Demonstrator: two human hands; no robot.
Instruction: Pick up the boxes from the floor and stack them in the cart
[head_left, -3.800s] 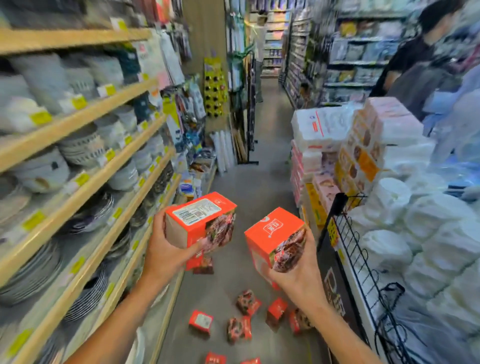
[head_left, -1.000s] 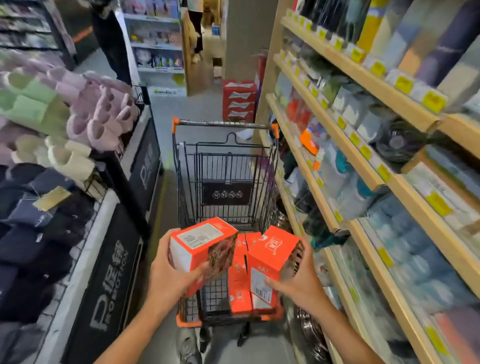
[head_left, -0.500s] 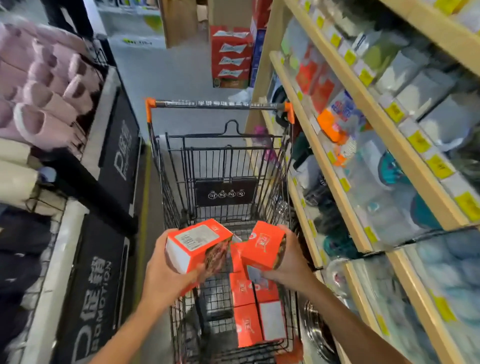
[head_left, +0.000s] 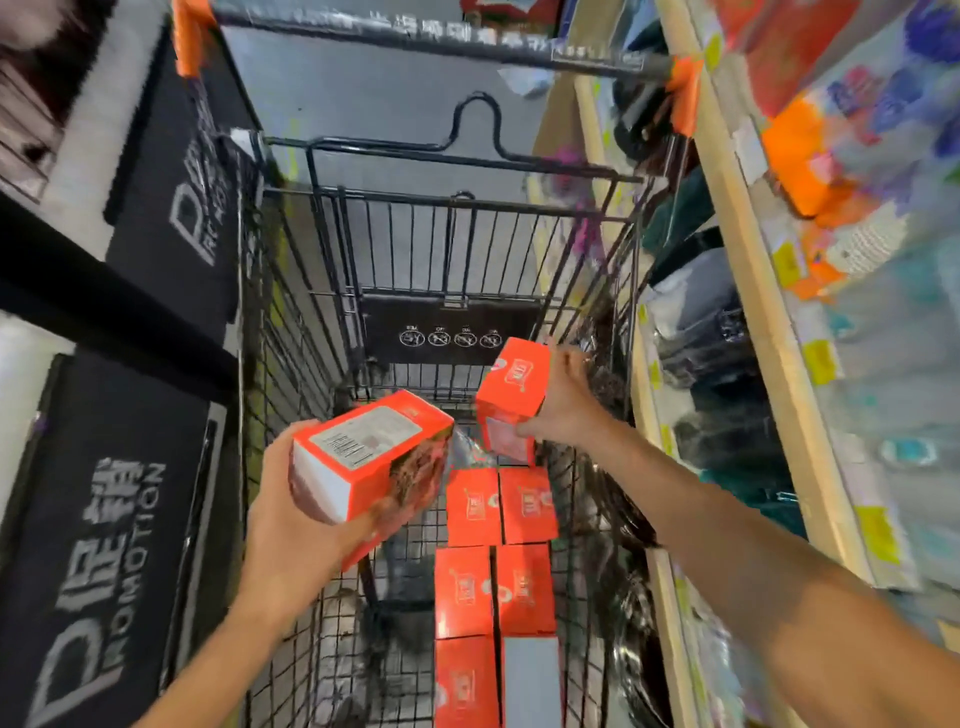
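Note:
My left hand (head_left: 291, 525) grips an orange box with a white label (head_left: 371, 460) above the left side of the black wire cart (head_left: 291, 332). My right hand (head_left: 566, 402) holds a second orange box (head_left: 511, 397) upright, low inside the cart's far right part, just beyond the stacked boxes. Several orange boxes (head_left: 493, 556) lie in two rows along the cart's right side. The cart's handle bar (head_left: 431, 34) with orange ends is at the top.
A wooden shelf unit (head_left: 753, 291) full of goods runs close along the cart's right side. A black promotion display stand (head_left: 119, 519) borders it on the left. Grey floor (head_left: 374, 114) shows beyond the cart.
I turned from the floor boxes to the cart and leaned over it. My right hand has lowered its box into the cart's far right; my left hand has stayed above the cart.

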